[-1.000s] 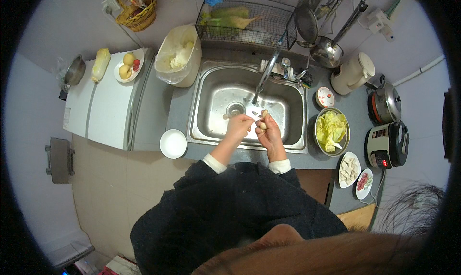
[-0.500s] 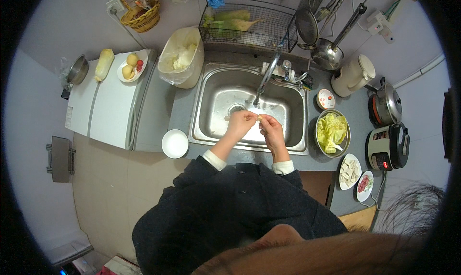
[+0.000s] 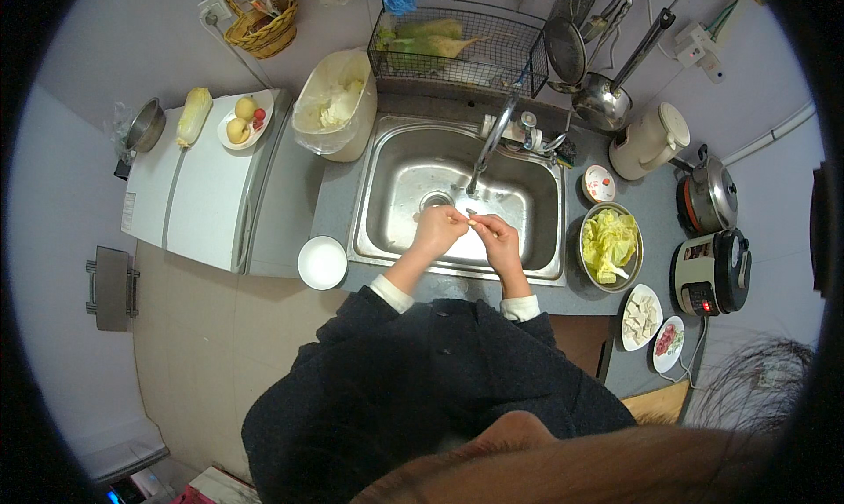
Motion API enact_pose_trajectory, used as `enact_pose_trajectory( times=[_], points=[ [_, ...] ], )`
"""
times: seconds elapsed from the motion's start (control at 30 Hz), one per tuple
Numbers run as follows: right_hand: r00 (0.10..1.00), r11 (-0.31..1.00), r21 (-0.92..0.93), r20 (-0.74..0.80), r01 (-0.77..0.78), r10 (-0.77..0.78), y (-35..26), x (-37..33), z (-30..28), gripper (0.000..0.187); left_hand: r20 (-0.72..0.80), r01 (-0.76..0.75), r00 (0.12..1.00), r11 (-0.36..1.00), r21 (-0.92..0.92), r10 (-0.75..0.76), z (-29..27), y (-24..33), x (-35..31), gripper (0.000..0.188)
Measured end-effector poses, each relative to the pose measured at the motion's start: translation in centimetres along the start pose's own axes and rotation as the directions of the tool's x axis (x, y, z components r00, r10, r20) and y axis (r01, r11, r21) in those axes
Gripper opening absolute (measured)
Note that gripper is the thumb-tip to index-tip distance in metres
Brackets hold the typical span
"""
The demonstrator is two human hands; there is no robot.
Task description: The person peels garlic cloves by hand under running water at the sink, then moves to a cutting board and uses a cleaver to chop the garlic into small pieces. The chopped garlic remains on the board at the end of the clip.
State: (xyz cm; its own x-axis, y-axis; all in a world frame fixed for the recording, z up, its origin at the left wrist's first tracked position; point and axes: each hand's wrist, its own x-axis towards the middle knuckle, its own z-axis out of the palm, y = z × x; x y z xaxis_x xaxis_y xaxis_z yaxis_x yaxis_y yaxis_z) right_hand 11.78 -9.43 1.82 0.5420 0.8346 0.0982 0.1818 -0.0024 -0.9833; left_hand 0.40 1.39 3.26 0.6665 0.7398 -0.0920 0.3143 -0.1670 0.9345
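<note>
head view: over the front part of the steel sink (image 3: 400, 196), the left hand (image 3: 440, 231) and the right hand (image 3: 499, 242) come together, fingers bent, their fingertips pinching a small pale piece (image 3: 472, 222) between them. that piece sits right where the two hands meet, below the curved faucet (image 3: 494, 148) and apart from it; its exact shape is too small to tell. whether the right palm covers anything more cannot be told.

the sink is set into a grey worktop (image 3: 337, 205). at the worktop's front edge, just left of the sink, is a white bowl (image 3: 322, 263). near its back left corner stands a pale bin (image 3: 356, 135), lined with plastic, with pale leaves (image 3: 341, 104) inside. close to the sink's right edge, a metal bowl (image 3: 640, 262) holds yellow-green leaves (image 3: 608, 240), and behind it lies a small dish (image 3: 599, 184). toward the worktop's back right corner stands a cream jug (image 3: 651, 143); along the right edge are a lidded pot (image 3: 710, 192) and a rice cooker (image 3: 703, 275). nearer the front right corner, one white plate (image 3: 633, 346) carries white chunks (image 3: 642, 315), just beside a smaller plate (image 3: 665, 366) with reddish pieces (image 3: 667, 338).
</note>
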Motion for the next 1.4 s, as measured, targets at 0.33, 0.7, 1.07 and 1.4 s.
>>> enact_pose_trajectory(
  times=[0.33, 0.7, 1.07, 1.4],
  points=[
    [0.960, 0.891, 0.359, 0.059, -0.278, 0.275, 1.0, 0.2, 0.5, 0.021, 0.244, 0.410, 0.912, 0.778, -0.477, -0.330, -0.2, 0.6, 0.3, 0.012],
    [0.925, 0.769, 0.575, -0.053, -0.279, 0.376, 1.8, 1.0, 0.9, 0.028, 0.190, 0.357, 0.934, 0.824, -0.440, -0.303, 0.4, 0.7, 0.0, 0.013],
    [0.932, 0.757, 0.562, 0.073, -0.333, 0.355, 1.6, 1.1, 0.1, 0.029, -0.024, 0.169, 0.981, 0.903, -0.395, -0.193, 0.7, -0.1, 1.5, 0.021],
    [0.973, 0.943, -0.243, 0.015, 0.226, -0.229, 0.6, 1.3, 0.1, 0.022, 0.060, -0.087, 0.995, 0.989, 0.119, 0.080, -0.1, 0.6, 1.6, 0.019]
  ],
)
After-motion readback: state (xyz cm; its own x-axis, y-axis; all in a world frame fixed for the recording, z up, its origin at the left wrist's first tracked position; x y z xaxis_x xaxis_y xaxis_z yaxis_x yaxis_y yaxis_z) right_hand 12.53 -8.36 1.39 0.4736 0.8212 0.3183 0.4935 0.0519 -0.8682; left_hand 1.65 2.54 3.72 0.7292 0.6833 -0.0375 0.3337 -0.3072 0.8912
